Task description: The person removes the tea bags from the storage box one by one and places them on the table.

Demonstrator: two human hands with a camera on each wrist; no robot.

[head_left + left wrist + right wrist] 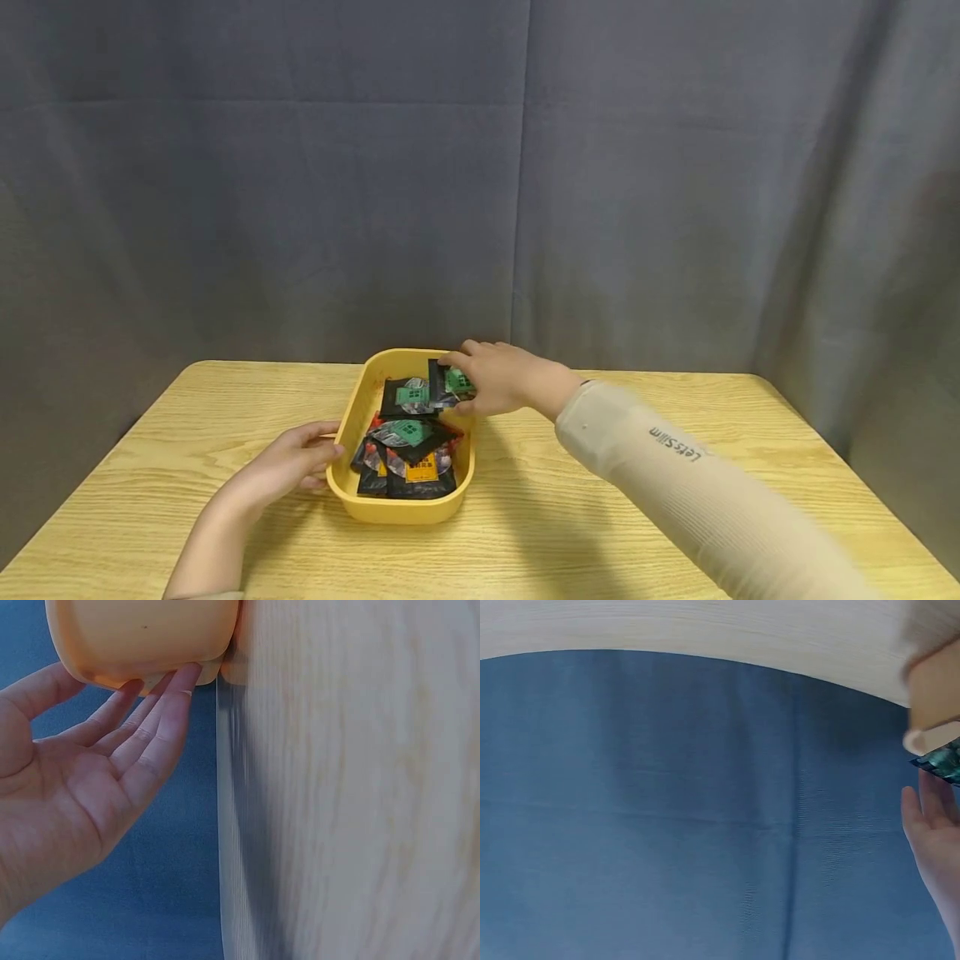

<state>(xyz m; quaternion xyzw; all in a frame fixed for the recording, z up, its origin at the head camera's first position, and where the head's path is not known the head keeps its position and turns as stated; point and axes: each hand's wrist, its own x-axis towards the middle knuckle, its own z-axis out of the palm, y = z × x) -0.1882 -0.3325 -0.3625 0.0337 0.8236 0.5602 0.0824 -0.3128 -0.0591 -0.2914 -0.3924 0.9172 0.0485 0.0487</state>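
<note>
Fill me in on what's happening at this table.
A person's right hand holds a black packet with a green label at the far right part of a yellow bin on the wooden table. The left hand rests against the bin's left side. Inside lie more black packets with green or orange labels.

Bin [397, 512] appears to be moulded plastic — smooth, with a soft sheen. Packets [411, 433] look like thin plastic film, glossy and catching light. Table [120, 517] shows wood grain, smooth, with a low sheen. Curtain [375, 208] is matt cloth, lightly creased. Sleeve [675, 483] is matt, stretchy-looking fabric — finely ribbed.
</note>
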